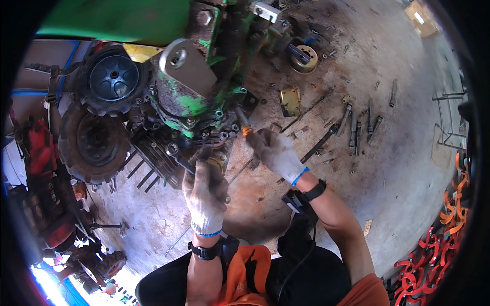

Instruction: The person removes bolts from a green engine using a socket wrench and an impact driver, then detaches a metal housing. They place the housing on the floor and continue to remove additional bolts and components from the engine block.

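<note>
My gloved left hand (204,194) is closed around a ring wrench (176,157), whose ring end sits just below the flange of the green, grimy machine housing (191,104). My gloved right hand (275,155) grips a metal tool (243,120) with an orange part, reaching toward the flange bolts at the housing's right side. A finned dark metal part (153,150) lies under the housing, left of my left hand. A grey bracket plate (186,71) is on top of the housing. The fingertips of both hands are partly hidden.
Two tractor tires (93,144) stand at the left beside dark machinery (43,168). On the stained floor (367,188) lie several sockets and extensions (354,127), a yellow plate (290,102) and a round pulley (303,58). Red and orange tiller blades (426,255) are piled at the right edge.
</note>
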Tool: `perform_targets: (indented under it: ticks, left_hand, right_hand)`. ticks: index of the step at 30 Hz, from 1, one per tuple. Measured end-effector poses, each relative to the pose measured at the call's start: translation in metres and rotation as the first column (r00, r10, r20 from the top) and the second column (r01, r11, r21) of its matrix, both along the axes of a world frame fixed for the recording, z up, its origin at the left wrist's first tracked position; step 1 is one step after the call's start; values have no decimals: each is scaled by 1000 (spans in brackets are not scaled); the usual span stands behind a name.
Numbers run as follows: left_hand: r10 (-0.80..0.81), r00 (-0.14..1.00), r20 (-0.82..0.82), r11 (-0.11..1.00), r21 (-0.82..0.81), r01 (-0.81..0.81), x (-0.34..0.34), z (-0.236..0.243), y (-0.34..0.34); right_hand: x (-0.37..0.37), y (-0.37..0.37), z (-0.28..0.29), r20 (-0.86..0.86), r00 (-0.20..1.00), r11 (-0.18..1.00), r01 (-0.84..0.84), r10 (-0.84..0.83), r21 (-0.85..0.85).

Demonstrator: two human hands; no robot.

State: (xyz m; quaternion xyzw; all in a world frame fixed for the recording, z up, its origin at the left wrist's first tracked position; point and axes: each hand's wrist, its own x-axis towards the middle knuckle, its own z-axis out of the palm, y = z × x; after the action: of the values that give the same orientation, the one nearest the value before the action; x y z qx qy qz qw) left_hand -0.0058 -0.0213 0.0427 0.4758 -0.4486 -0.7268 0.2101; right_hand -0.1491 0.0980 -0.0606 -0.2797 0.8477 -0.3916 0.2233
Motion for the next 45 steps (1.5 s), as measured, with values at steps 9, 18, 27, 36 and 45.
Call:
perform_targets:
  ticks: [9, 18, 27, 36, 45]
  left_hand:
    - [17, 999, 31, 1000, -8, -17, 4, 5, 4]
    - [49, 999, 8, 999, 5, -49, 3, 5, 1]
    - [15, 1000, 3, 1000, 8, -15, 6, 8, 7]
    - [24, 999, 35, 999, 37, -26, 5, 8, 9]
    - [66, 998, 15, 998, 9, -66, 4, 5, 4]
  right_hand:
    - [-7, -5, -14, 913, 399, 904, 357, 81, -236]
    - [-9, -1, -3, -405, 902, 987, -108, 148, 121]
    - [2, -1, -2, 563, 817, 965, 232, -123, -125]
    - [-3, -9, -11, 897, 437, 918, 380, -71, -112]
    - [-4, -2, -14, -392, 918, 996, -78, 51, -53]
